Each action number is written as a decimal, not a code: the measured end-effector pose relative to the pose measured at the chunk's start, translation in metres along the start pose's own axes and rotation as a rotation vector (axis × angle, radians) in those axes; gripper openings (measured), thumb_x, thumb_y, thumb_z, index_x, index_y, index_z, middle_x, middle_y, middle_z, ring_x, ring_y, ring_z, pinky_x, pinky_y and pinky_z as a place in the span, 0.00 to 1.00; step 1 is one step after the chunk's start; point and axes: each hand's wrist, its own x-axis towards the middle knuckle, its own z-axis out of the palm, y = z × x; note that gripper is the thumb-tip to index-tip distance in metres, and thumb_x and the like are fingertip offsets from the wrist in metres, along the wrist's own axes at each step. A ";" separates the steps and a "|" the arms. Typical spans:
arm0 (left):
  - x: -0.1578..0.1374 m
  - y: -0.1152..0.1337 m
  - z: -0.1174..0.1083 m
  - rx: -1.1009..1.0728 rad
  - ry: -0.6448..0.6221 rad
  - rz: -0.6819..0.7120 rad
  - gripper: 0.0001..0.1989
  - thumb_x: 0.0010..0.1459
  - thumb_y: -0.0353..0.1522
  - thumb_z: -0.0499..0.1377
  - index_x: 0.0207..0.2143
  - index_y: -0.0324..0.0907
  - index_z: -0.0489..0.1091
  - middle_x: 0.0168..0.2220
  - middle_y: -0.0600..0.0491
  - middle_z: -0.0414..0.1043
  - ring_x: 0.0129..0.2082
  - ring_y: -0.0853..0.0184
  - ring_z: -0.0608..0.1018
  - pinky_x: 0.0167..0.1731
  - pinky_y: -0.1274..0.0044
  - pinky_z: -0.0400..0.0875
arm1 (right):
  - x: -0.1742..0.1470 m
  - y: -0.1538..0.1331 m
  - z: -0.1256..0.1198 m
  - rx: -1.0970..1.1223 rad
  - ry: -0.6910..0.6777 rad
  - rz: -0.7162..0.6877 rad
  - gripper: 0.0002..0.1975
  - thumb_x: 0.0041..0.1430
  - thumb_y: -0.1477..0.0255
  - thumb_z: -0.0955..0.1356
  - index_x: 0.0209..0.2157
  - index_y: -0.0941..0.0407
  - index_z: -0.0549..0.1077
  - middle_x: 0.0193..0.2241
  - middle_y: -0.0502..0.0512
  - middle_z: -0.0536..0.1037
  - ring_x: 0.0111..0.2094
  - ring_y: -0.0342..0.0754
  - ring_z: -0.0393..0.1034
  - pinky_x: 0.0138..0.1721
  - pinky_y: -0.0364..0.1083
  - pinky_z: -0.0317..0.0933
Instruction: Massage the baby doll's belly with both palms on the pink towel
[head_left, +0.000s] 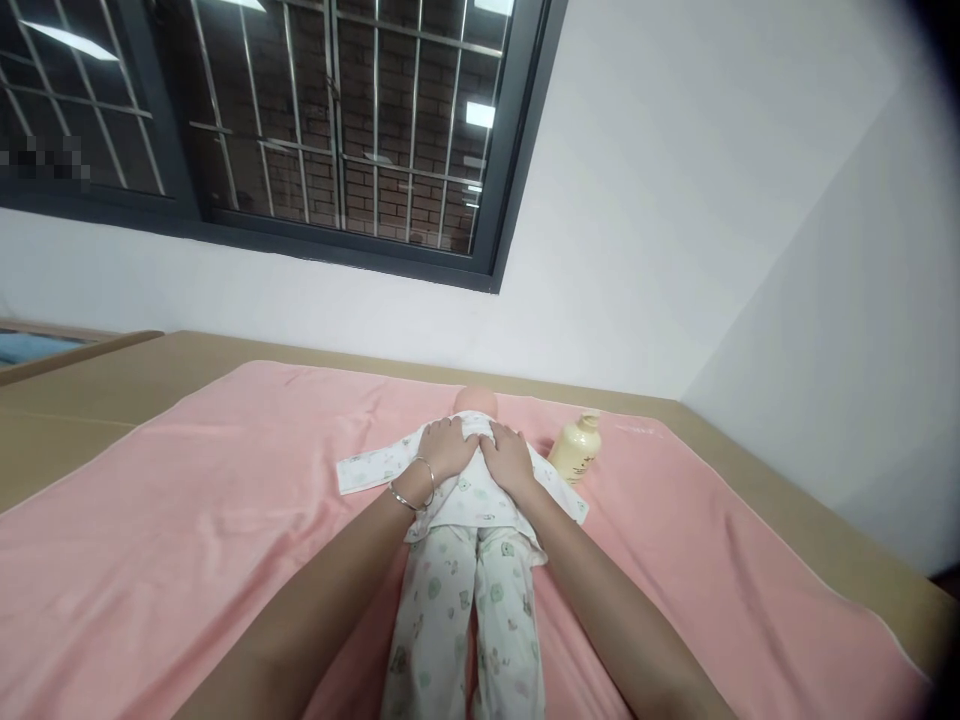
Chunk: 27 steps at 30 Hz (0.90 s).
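Note:
A baby doll [476,402] lies on its back, dressed in a white patterned top [480,503] and matching trousers [439,610]. My left hand [448,447], with a silver bangle [412,492] at the wrist, rests flat on the left side of the doll's chest. Beside it, my right hand [508,460] lies flat on the right side, the thumbs close together. Both hands are open and press on the cloth without gripping it. The doll's sleeves spread out to either side. Its face cannot be made out.
Beneath the doll spreads a pink blanket [247,480] over a tan surface [82,425]. A pale yellow pump bottle [576,448] is just right of the doll's sleeve. Behind stand a white wall [600,290] and a barred window [337,120].

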 end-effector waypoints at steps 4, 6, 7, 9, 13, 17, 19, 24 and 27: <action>-0.002 0.003 0.001 0.061 0.008 -0.026 0.25 0.62 0.42 0.46 0.50 0.33 0.68 0.49 0.36 0.73 0.51 0.49 0.74 0.50 0.64 0.64 | 0.001 0.000 0.003 -0.050 0.024 -0.029 0.24 0.65 0.67 0.57 0.57 0.63 0.68 0.56 0.66 0.71 0.60 0.59 0.60 0.62 0.56 0.42; -0.004 0.003 0.002 0.080 0.019 -0.039 0.25 0.62 0.42 0.46 0.50 0.33 0.68 0.49 0.36 0.72 0.50 0.49 0.74 0.50 0.63 0.63 | 0.001 0.001 0.006 -0.052 0.039 -0.041 0.24 0.66 0.67 0.57 0.57 0.63 0.68 0.56 0.66 0.70 0.60 0.59 0.59 0.62 0.56 0.43; -0.005 0.003 0.002 0.087 0.028 -0.044 0.24 0.63 0.42 0.46 0.50 0.33 0.68 0.48 0.36 0.73 0.50 0.49 0.74 0.50 0.63 0.63 | 0.001 0.002 0.007 -0.043 0.047 -0.049 0.24 0.66 0.67 0.57 0.57 0.63 0.68 0.57 0.65 0.70 0.61 0.58 0.59 0.63 0.56 0.42; -0.007 0.002 0.005 0.095 0.044 -0.050 0.23 0.63 0.42 0.47 0.49 0.34 0.68 0.47 0.37 0.73 0.50 0.50 0.74 0.50 0.64 0.64 | 0.002 0.005 0.008 -0.002 0.052 -0.079 0.23 0.66 0.67 0.57 0.58 0.62 0.67 0.58 0.64 0.69 0.62 0.56 0.58 0.64 0.55 0.41; -0.008 -0.009 0.015 0.028 0.129 -0.009 0.23 0.64 0.42 0.47 0.52 0.35 0.67 0.49 0.39 0.73 0.52 0.51 0.72 0.53 0.63 0.62 | 0.005 0.016 0.003 0.118 0.007 -0.183 0.24 0.67 0.63 0.58 0.59 0.58 0.66 0.60 0.60 0.67 0.63 0.51 0.57 0.65 0.55 0.39; -0.009 -0.030 0.032 -0.156 0.250 0.125 0.22 0.65 0.41 0.47 0.55 0.38 0.65 0.54 0.41 0.70 0.55 0.53 0.70 0.57 0.62 0.61 | 0.005 0.014 -0.009 0.160 0.018 -0.215 0.25 0.66 0.62 0.60 0.59 0.59 0.66 0.62 0.62 0.64 0.65 0.51 0.53 0.66 0.54 0.42; -0.011 -0.040 0.039 -0.273 0.305 0.184 0.21 0.65 0.40 0.47 0.56 0.40 0.65 0.55 0.43 0.70 0.56 0.55 0.70 0.58 0.61 0.62 | 0.002 0.005 -0.013 0.157 0.103 -0.223 0.25 0.64 0.67 0.60 0.60 0.60 0.65 0.64 0.62 0.60 0.66 0.50 0.50 0.66 0.53 0.42; -0.018 -0.049 0.047 -0.545 0.408 0.136 0.24 0.67 0.39 0.45 0.60 0.39 0.60 0.59 0.41 0.66 0.60 0.56 0.68 0.60 0.59 0.61 | -0.010 -0.016 -0.013 0.108 0.061 -0.308 0.25 0.63 0.67 0.61 0.60 0.61 0.65 0.64 0.63 0.60 0.67 0.53 0.48 0.67 0.56 0.39; -0.021 -0.047 0.048 -0.564 0.418 0.162 0.24 0.67 0.40 0.45 0.60 0.39 0.60 0.62 0.42 0.62 0.66 0.56 0.60 0.65 0.56 0.51 | -0.013 -0.018 -0.012 0.144 0.050 -0.292 0.22 0.62 0.68 0.62 0.56 0.59 0.70 0.61 0.61 0.65 0.65 0.51 0.54 0.66 0.54 0.42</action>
